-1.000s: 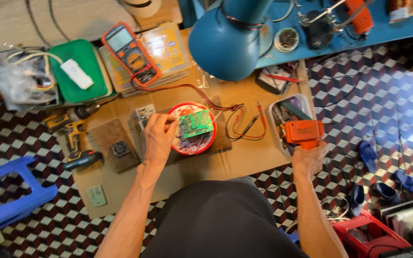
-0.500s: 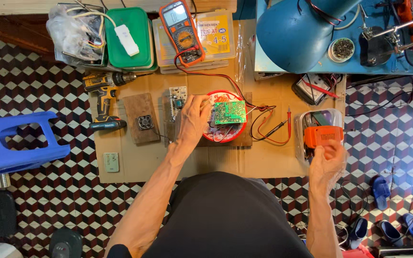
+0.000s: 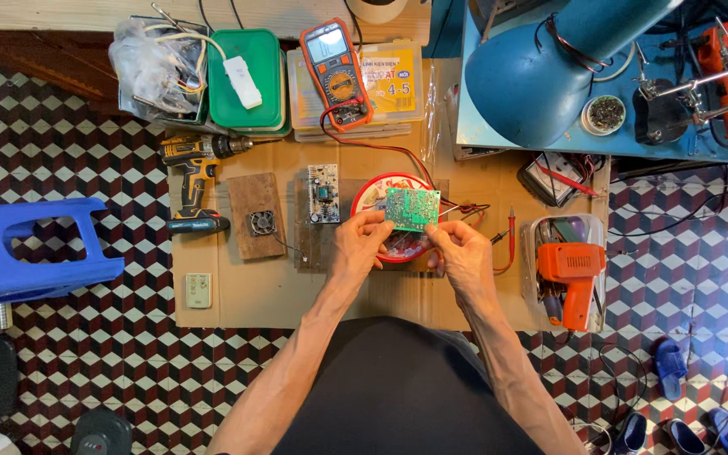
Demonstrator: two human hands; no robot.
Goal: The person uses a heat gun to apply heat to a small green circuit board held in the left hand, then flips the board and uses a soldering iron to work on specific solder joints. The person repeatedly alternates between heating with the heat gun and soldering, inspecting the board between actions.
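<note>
Small green rectangular circuit board [image 3: 412, 208], held flat over a round red bowl [image 3: 370, 193].
Left hand [image 3: 357, 240] and right hand [image 3: 458, 250] fingers clamp its opposite lower corners.

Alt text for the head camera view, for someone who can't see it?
Both hands, left hand and right hand, hold a green circuit board above a red round lid on a cardboard mat, with a multimeter and cordless drill nearby.

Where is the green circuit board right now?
In the head view the green circuit board sits at centre, held between the left hand and right hand just above the red round tray, below the orange multimeter.
</note>
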